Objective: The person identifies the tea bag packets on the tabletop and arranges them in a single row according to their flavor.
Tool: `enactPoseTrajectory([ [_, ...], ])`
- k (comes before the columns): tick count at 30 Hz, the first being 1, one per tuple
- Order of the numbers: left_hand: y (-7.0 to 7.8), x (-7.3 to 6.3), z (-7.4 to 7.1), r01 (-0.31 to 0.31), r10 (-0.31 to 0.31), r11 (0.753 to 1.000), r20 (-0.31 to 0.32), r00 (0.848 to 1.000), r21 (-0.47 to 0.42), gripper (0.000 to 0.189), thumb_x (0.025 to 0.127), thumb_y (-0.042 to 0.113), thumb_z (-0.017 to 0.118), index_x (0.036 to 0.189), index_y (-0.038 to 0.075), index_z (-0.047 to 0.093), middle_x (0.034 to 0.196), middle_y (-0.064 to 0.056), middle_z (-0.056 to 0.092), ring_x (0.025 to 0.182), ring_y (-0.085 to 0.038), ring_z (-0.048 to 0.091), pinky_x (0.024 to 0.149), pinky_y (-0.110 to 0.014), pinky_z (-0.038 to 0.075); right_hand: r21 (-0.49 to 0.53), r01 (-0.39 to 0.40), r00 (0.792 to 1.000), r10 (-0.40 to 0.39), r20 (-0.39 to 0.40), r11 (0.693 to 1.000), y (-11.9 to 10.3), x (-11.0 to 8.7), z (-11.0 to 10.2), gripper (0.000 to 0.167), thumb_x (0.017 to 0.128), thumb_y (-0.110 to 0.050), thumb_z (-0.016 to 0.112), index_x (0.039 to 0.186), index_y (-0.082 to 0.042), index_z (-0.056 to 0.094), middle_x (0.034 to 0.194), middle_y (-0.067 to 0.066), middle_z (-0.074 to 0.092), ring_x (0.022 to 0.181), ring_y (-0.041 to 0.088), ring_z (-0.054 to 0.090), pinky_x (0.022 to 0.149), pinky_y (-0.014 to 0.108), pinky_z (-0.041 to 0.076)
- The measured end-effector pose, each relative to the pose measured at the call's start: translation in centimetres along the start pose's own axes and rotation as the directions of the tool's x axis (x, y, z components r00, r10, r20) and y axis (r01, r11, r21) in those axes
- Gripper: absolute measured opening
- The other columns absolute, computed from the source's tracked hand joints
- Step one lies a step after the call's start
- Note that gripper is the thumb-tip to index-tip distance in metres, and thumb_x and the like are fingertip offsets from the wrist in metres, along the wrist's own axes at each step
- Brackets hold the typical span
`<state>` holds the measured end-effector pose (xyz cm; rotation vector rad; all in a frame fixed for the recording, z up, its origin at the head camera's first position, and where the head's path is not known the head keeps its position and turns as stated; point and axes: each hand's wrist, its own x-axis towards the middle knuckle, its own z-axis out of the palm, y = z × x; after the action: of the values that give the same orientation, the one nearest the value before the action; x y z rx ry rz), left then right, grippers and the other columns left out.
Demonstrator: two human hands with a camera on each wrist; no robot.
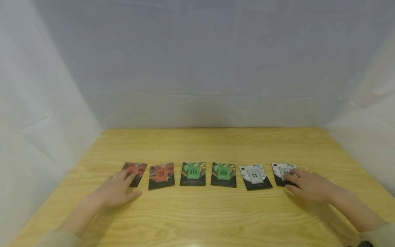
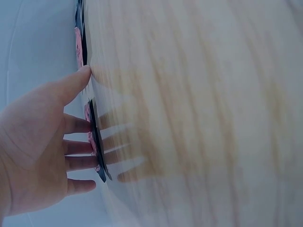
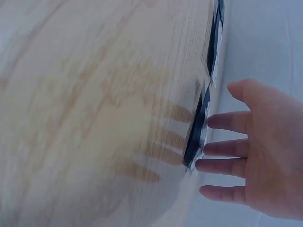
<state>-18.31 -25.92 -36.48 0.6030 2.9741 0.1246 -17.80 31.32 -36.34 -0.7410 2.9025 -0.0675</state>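
Note:
Flat packets lie in a row on the wooden table [image 1: 197, 216]. In the head view my left hand [image 1: 114, 190] reaches over the leftmost red packet [image 1: 140, 168], fingertips at its face and thumb out to the side. The left wrist view shows those fingers outstretched against this packet's edge [image 2: 97, 142], with the thumb tip near the tabletop. At the other end, my right hand [image 1: 313, 187] has its fingers on the rightmost white packet [image 1: 278, 171]. From the right wrist, the fingers look extended towards that packet's dark-and-silver side [image 3: 196, 135].
Between the hands lie a second red packet [image 1: 161, 176], two green ones, left [image 1: 193, 174] and right [image 1: 223, 175], and another white packet [image 1: 255, 176]. White sheeting [image 1: 197, 68] walls the table at the back and on both sides.

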Motion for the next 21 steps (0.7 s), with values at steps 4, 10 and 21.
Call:
enactPoseTrajectory([
  [4,-0.1,0.0,0.0,-0.004,0.004,1.000,-0.009,1.000,0.002,0.081,0.088,0.057,0.049,0.133,-0.011,0.041,0.135,-0.033,0.034,0.121,-0.053,0.033,0.092,-0.069,0.027,-0.032,0.060,0.994,-0.063,-0.087,0.998,-0.4,0.3,-0.3,0.051,0.095,-0.042,0.048,0.127,-0.003,0.055,0.123,0.023,0.051,0.110,0.042,0.051,0.082,0.056,0.045],
  [10,-0.2,0.0,-0.1,-0.010,0.010,1.000,-0.013,1.000,0.005,0.081,0.088,0.057,0.049,0.132,-0.011,0.041,0.134,-0.033,0.035,0.121,-0.054,0.033,0.092,-0.069,0.028,0.000,0.161,0.984,-0.161,-0.079,0.987,-1.3,1.2,-0.5,0.054,0.095,-0.044,0.047,0.135,-0.006,0.049,0.136,0.022,0.044,0.122,0.044,0.040,0.093,0.062,0.034],
  [21,0.1,0.0,-0.4,0.003,-0.003,1.000,0.008,1.000,0.014,0.082,0.088,0.057,0.049,0.133,-0.011,0.040,0.135,-0.035,0.033,0.122,-0.055,0.031,0.092,-0.069,0.028,-0.021,0.284,0.958,-0.285,-0.023,0.958,-3.6,2.3,-0.2,0.052,0.096,-0.043,0.045,0.138,-0.013,0.047,0.140,0.017,0.042,0.124,0.046,0.038,0.092,0.065,0.033],
])
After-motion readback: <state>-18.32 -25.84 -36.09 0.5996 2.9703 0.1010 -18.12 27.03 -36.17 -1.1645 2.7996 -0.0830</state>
